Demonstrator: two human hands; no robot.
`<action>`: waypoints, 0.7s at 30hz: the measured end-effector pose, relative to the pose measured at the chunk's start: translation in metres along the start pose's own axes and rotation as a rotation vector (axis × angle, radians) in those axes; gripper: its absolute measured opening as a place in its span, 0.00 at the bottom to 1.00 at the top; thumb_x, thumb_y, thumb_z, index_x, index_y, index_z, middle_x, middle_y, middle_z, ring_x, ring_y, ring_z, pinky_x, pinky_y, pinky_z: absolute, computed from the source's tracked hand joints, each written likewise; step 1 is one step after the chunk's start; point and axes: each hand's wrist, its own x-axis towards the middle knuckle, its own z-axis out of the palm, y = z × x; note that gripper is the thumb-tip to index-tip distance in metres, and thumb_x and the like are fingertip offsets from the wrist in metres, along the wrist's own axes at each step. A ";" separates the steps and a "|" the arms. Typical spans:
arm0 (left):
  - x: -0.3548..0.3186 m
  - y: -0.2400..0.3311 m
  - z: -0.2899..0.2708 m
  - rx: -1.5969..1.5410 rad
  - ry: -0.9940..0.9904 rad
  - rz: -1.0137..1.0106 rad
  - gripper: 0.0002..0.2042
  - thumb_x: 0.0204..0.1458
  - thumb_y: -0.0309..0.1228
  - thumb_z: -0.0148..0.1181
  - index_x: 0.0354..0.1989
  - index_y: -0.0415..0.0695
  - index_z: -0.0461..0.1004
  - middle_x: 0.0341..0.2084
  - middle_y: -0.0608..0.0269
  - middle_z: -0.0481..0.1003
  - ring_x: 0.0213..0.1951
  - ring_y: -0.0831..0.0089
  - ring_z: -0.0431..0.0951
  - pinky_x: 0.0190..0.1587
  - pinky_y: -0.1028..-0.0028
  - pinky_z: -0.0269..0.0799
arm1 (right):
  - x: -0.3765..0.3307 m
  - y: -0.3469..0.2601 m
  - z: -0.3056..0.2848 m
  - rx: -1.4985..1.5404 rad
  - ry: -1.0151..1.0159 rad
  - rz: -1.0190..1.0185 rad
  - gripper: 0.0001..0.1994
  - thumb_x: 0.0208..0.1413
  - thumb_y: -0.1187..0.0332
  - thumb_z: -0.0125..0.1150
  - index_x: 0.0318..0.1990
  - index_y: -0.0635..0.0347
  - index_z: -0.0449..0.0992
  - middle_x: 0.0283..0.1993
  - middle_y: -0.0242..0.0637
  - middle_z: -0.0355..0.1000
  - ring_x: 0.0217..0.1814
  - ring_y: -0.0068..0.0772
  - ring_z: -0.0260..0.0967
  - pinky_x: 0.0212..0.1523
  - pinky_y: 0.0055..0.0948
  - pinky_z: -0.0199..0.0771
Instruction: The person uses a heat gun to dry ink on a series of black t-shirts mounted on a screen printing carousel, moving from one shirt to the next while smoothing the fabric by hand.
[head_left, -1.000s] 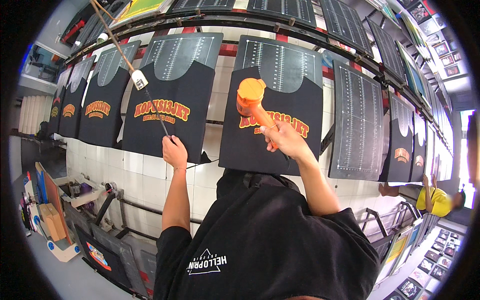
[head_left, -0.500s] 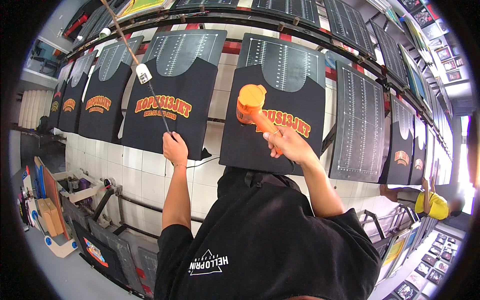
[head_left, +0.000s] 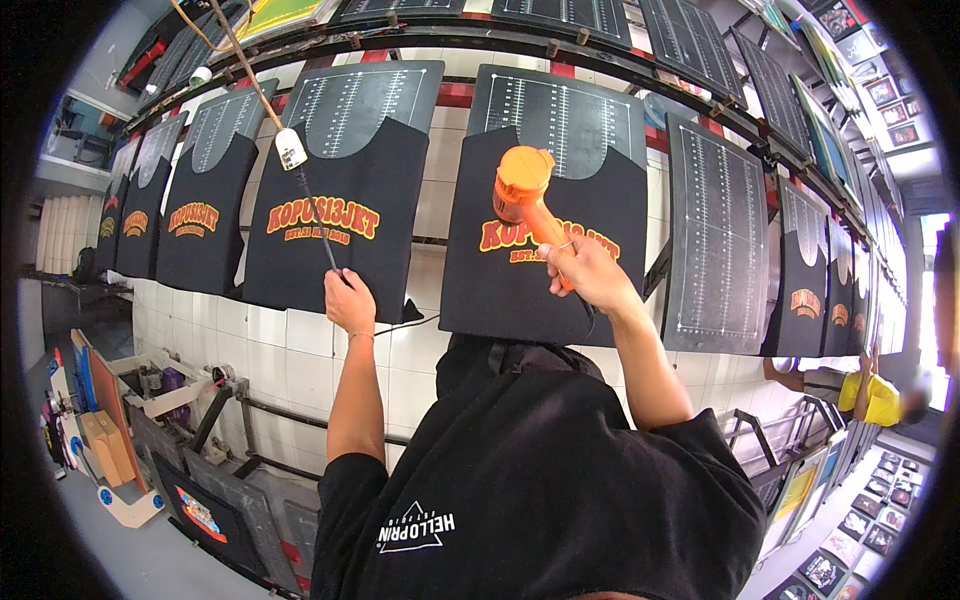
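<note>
Drying the print: right hand (head_left: 590,275) clamped on the orange heat gun (head_left: 527,195) aimed at a black shirt (head_left: 545,250); left hand (head_left: 350,300) grips its black cord (head_left: 318,215). Next, sweep evenly across the lettering.

A screen-printing workshop, rows of dark flat printing boards with white ruled grids (head_left: 716,235) lined a white-tiled wall (head_left: 290,350), black shirts with orange-yellow prints (head_left: 325,225) stretched over them, framed mesh screens (head_left: 690,35) stored overhead.
</note>
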 end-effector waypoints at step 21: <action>0.000 -0.002 0.002 0.021 0.004 0.017 0.11 0.60 0.38 0.48 0.36 0.42 0.69 0.33 0.54 0.77 0.35 0.50 0.78 0.35 0.53 0.71 | -0.008 0.007 -0.011 0.006 0.083 0.010 0.19 0.61 0.53 0.59 0.36 0.66 0.70 0.26 0.32 0.69 0.24 0.22 0.72 0.24 0.21 0.73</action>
